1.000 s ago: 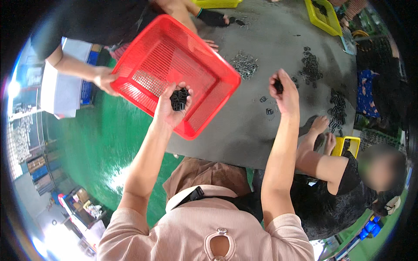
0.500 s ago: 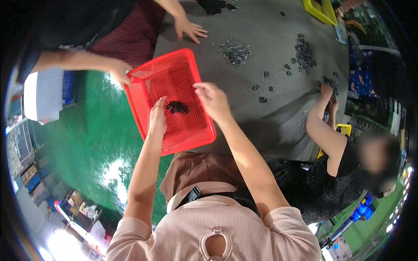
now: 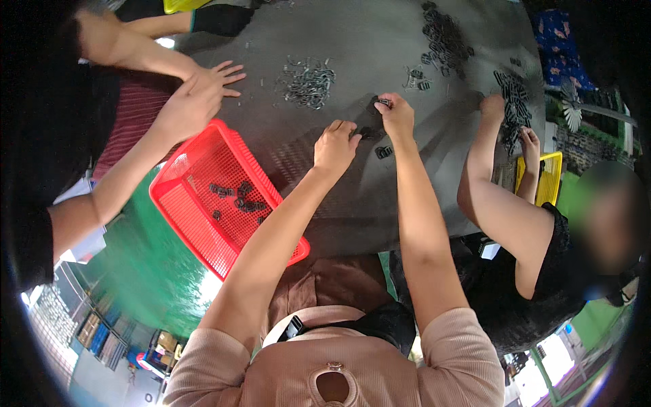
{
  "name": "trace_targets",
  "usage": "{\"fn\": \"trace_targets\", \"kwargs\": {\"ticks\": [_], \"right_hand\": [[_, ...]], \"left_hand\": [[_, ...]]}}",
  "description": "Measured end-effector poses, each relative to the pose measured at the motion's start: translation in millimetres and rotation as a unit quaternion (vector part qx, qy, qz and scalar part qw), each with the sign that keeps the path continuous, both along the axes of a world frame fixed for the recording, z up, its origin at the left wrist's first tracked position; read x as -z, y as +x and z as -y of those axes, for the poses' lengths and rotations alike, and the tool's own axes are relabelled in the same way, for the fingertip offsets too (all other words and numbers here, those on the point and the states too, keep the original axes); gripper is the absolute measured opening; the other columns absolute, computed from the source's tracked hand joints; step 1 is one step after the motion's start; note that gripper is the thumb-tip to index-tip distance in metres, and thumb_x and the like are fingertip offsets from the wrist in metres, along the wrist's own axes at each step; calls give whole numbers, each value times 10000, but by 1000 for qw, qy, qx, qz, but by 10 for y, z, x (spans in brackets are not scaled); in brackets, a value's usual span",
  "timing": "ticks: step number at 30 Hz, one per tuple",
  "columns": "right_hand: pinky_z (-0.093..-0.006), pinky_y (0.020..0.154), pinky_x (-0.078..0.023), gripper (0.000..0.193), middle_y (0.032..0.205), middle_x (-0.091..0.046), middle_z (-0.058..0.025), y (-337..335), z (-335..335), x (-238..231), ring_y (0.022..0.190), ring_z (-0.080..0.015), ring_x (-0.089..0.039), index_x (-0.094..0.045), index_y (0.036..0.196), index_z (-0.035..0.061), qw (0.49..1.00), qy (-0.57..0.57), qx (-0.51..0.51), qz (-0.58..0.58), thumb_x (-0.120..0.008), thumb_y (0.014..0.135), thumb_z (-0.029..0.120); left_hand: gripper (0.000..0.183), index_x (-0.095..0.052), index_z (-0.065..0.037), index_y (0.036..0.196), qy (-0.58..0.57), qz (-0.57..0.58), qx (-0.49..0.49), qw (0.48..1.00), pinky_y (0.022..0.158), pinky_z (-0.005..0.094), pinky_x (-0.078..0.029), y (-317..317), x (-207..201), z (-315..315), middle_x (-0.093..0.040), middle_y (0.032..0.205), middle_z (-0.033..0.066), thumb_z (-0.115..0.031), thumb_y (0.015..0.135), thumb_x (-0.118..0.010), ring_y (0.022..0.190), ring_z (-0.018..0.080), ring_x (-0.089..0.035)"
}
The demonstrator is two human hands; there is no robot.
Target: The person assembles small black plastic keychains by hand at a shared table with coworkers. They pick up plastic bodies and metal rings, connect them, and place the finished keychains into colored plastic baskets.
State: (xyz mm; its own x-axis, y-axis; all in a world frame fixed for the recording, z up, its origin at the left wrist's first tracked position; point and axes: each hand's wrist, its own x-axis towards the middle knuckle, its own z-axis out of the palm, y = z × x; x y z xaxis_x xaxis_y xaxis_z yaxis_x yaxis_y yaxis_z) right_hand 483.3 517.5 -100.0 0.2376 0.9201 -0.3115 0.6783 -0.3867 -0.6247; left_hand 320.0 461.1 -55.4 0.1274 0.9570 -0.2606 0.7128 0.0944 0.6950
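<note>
Moved off the red basket (image 3: 203, 224) since half a second ago and out over the grey surface (image 3: 366, 61), both hands now. Basket slid left, tilted at the surface's near edge, gripped on its far rim by a co-worker's hand (image 3: 186, 108); only a thin scatter of small black clips (image 3: 237, 197) lying on its mesh.

Largest loose stock further out: a dark heap of black parts (image 3: 444, 34) toward the far right, a silvery pile of wire springs (image 3: 308, 81) in the middle, another person's forearms working a dark row at the right beside a yellow tray (image 3: 546, 176).

Left hand (image 3: 336, 146) resting knuckles-up on the surface, fingers curled, touching a small black piece (image 3: 364, 133); whether pinched or merely pressed, hard to say at this size. Right hand (image 3: 395, 115) just beside it, fingertips closed on a small black clip with a metal glint (image 3: 381, 103). One more black clip (image 3: 384, 152) lying loose between the wrists.

Best done low and close: wrists anchored on the surface, piece steadied by the left, part fed by the right with a fingertip pinch, loose clip kept within reach rather than swept aside.
</note>
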Motion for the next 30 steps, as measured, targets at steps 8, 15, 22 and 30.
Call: {"fn": "trace_targets", "kwargs": {"ticks": [8, 15, 22, 30], "right_hand": [[-324, 653, -486, 312, 752, -650, -108, 588, 569, 36, 699, -220, -630, -635, 877, 10, 988, 29, 139, -62, -725, 734, 273], [-354, 657, -472, 321, 740, -636, -130, 412, 513, 12, 715, -247, -626, -628, 881, 34, 997, -35, 68, 16, -731, 725, 295], [-275, 560, -402, 152, 659, -560, 31, 644, 742, -310, 650, -153, -571, -595, 783, 100, 811, -45, 215, -542, -711, 748, 191], [-373, 645, -480, 287, 821, -612, -90, 430, 903, -283, 775, -273, -619, -594, 906, 109, 997, 6, -65, -28, -755, 675, 164]], "left_hand": [[246, -536, -79, 923, 26, -57, 87, 994, 698, 405, -497, 325, 368, -76, -628, 836, 100, -149, 747, -694, 747, 308, -612], [276, -631, -58, 1015, -267, 145, -6, 953, 687, 328, -505, 144, 186, -176, -673, 859, 119, -189, 778, -683, 778, 206, -654], [246, -684, -42, 952, -138, 96, 43, 985, 751, 288, -489, 65, 163, -112, -684, 867, 126, -233, 799, -657, 837, 176, -652], [233, -687, -69, 983, -234, 90, 97, 963, 649, 236, -454, 81, 312, -103, -667, 841, 37, -238, 833, -631, 704, 112, -591]]}}
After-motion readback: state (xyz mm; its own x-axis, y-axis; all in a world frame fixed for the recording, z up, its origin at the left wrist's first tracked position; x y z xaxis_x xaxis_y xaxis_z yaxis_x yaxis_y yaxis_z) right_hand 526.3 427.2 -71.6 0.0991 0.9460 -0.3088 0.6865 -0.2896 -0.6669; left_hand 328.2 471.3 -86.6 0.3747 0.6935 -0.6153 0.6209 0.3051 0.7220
